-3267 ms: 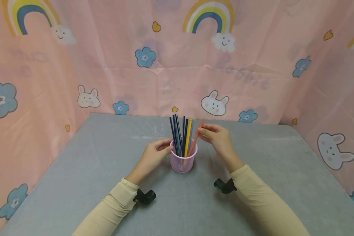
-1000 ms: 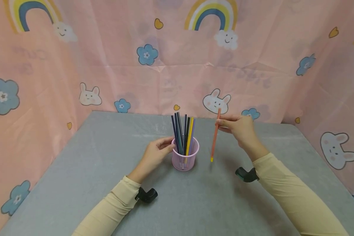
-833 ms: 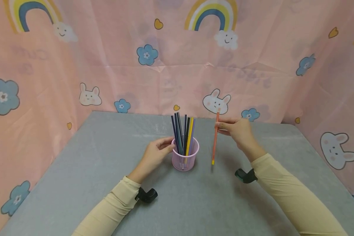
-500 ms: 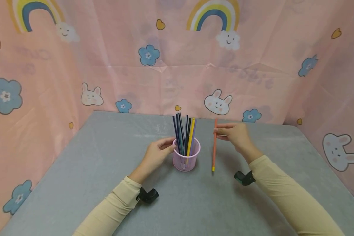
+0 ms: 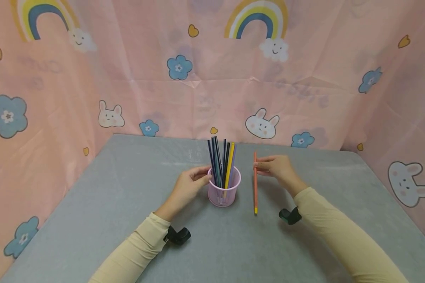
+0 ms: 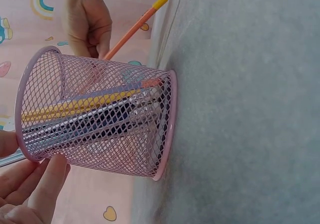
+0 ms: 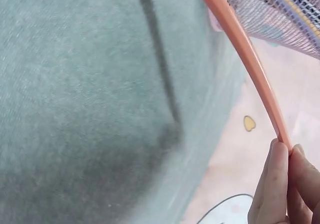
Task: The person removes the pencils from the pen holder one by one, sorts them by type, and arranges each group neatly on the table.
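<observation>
A pink mesh pen holder stands upright on the grey table, with several dark pencils, a yellow pencil and a purple one inside. My left hand pinches its rim from the left; in the left wrist view the thumb and fingers meet at the rim of the mesh holder. To the right of the holder, my right hand pinches an orange pencil close to its upper end. The pencil's yellow end points down and towards me. In the right wrist view its shadow lies apart from the orange pencil.
The grey table reaches from the front to a pink patterned cloth hung behind and on both sides. A black wrist device sits at the left cuff, and another at the right cuff.
The orange pencil, in the holder at first, has been lifted out to the right by my right hand. Since then it has come down towards the table. My left hand stays at the rim.
</observation>
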Demonstrator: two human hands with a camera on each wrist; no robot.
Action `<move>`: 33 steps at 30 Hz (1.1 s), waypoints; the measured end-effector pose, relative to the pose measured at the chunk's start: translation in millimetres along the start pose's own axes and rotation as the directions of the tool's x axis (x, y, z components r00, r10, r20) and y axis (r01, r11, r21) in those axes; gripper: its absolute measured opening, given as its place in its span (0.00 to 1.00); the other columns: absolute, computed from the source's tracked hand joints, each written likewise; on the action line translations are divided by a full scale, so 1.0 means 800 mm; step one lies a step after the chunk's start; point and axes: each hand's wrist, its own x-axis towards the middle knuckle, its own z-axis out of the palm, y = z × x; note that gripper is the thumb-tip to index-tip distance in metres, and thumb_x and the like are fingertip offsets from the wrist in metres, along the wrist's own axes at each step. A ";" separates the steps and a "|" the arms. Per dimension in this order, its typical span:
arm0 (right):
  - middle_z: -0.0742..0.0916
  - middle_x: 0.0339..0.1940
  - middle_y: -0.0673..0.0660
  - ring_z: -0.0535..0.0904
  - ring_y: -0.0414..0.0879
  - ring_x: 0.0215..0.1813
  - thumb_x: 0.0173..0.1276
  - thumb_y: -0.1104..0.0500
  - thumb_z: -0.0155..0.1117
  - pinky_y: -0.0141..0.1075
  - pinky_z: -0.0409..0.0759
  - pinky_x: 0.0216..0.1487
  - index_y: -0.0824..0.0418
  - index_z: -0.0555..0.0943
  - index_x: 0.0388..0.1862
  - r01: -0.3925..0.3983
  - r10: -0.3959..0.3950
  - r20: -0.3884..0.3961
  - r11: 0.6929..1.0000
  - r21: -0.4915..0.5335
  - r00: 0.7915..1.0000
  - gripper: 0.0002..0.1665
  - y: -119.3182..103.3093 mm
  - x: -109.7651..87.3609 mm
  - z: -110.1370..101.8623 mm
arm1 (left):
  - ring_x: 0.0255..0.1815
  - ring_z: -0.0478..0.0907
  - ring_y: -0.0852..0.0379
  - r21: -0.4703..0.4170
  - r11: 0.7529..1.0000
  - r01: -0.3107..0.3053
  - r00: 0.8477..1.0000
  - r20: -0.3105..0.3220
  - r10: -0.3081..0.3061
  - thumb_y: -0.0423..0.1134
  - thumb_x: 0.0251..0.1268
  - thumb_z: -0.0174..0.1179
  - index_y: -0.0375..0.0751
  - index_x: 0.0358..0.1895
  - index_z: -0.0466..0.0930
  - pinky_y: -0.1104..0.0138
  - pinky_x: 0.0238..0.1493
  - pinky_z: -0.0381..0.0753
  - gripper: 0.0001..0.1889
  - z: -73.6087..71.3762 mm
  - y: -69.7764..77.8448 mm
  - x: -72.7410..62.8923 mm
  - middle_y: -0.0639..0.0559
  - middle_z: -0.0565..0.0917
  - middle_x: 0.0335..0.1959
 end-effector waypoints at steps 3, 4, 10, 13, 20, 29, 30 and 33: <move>0.91 0.34 0.49 0.87 0.35 0.33 0.67 0.58 0.69 0.34 0.86 0.48 0.71 0.80 0.58 -0.020 0.020 0.011 1.000 -0.002 1.000 0.24 0.005 0.006 0.000 | 0.59 0.82 0.46 -0.002 1.000 -0.009 1.000 0.002 0.009 0.35 0.69 0.62 0.32 0.62 0.78 0.59 0.61 0.82 0.20 0.000 -0.001 0.001 0.38 0.84 0.58; 0.91 0.34 0.50 0.87 0.36 0.33 0.67 0.58 0.69 0.35 0.86 0.49 0.71 0.80 0.58 -0.022 0.022 0.020 1.000 -0.006 1.000 0.24 0.007 0.008 0.000 | 0.59 0.82 0.45 -0.001 1.000 -0.013 1.000 0.002 0.013 0.35 0.69 0.62 0.32 0.62 0.78 0.59 0.61 0.82 0.20 0.000 -0.002 0.001 0.38 0.84 0.58; 0.90 0.32 0.49 0.87 0.37 0.32 0.68 0.59 0.69 0.37 0.87 0.49 0.72 0.80 0.59 -0.039 0.039 0.058 0.999 -0.005 0.998 0.24 0.014 0.015 0.004 | 0.59 0.82 0.46 0.006 1.000 -0.017 1.000 -0.001 0.017 0.35 0.69 0.62 0.33 0.61 0.78 0.60 0.60 0.83 0.20 -0.001 -0.004 0.002 0.39 0.84 0.57; 0.90 0.29 0.48 0.87 0.37 0.30 0.68 0.60 0.68 0.36 0.88 0.46 0.73 0.79 0.59 -0.066 0.064 0.079 0.998 0.018 0.995 0.24 0.019 0.018 0.009 | 0.59 0.82 0.47 0.002 1.000 -0.012 1.000 -0.002 0.012 0.35 0.69 0.62 0.33 0.61 0.79 0.60 0.60 0.83 0.20 -0.001 -0.003 0.001 0.40 0.84 0.57; 0.90 0.28 0.49 0.87 0.38 0.29 0.67 0.62 0.68 0.35 0.88 0.43 0.74 0.78 0.60 -0.098 0.088 0.122 0.993 0.072 0.989 0.25 0.030 0.022 0.015 | 0.59 0.82 0.47 0.000 1.000 -0.008 1.000 -0.003 0.008 0.35 0.68 0.63 0.34 0.61 0.79 0.59 0.61 0.82 0.19 0.000 -0.002 0.001 0.40 0.84 0.57; 0.89 0.26 0.49 0.87 0.38 0.28 0.68 0.64 0.68 0.31 0.88 0.36 0.74 0.80 0.57 -0.129 0.118 0.133 0.989 0.072 0.984 0.21 0.038 0.027 0.024 | 0.59 0.82 0.48 0.010 1.000 -0.008 1.000 -0.007 0.008 0.36 0.69 0.63 0.35 0.61 0.79 0.58 0.61 0.82 0.19 0.000 -0.004 0.001 0.41 0.85 0.57; 0.89 0.26 0.49 0.87 0.38 0.28 0.67 0.64 0.68 0.31 0.88 0.36 0.74 0.80 0.57 -0.137 0.127 0.130 0.988 0.074 0.983 0.21 0.038 0.027 0.025 | 0.59 0.82 0.47 0.011 1.000 -0.014 1.000 -0.007 0.014 0.36 0.69 0.63 0.34 0.61 0.79 0.58 0.61 0.82 0.19 0.000 -0.005 0.001 0.41 0.84 0.57; 0.88 0.26 0.48 0.86 0.37 0.28 0.67 0.64 0.68 0.30 0.88 0.36 0.74 0.78 0.59 -0.155 0.144 0.134 0.985 0.075 0.980 0.24 0.040 0.029 0.026 | 0.59 0.82 0.47 0.011 1.000 -0.020 1.000 -0.004 0.020 0.36 0.69 0.62 0.33 0.61 0.79 0.59 0.61 0.82 0.19 0.000 -0.005 0.001 0.40 0.84 0.57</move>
